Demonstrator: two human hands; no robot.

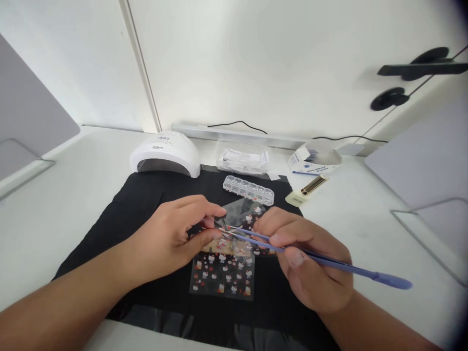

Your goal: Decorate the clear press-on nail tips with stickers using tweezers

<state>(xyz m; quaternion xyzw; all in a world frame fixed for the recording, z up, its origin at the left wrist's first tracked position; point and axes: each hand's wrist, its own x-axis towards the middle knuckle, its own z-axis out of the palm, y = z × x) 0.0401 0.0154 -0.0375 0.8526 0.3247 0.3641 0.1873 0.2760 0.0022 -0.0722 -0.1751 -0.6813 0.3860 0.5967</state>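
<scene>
Left hand (175, 236) pinches a sticker sheet (224, 273) edge, fingers curled. Right hand (307, 265) grips blue tweezers (321, 261), tips at the left fingertips.

Both bare forearms reach in from the lower edge of the view and angle toward each other, so the hands meet near the middle. The left hand (175, 234) lies palm inward, its wrist straight, the thumb and forefinger pinched together at their tips while the other fingers curl loosely beneath. The right hand (310, 263) sits just beside it, knuckles up and wrist slightly bent, with the thumb pressed flat against the curled forefinger and middle finger in a pen-like grip. The fingertips of the two hands are nearly touching.
</scene>
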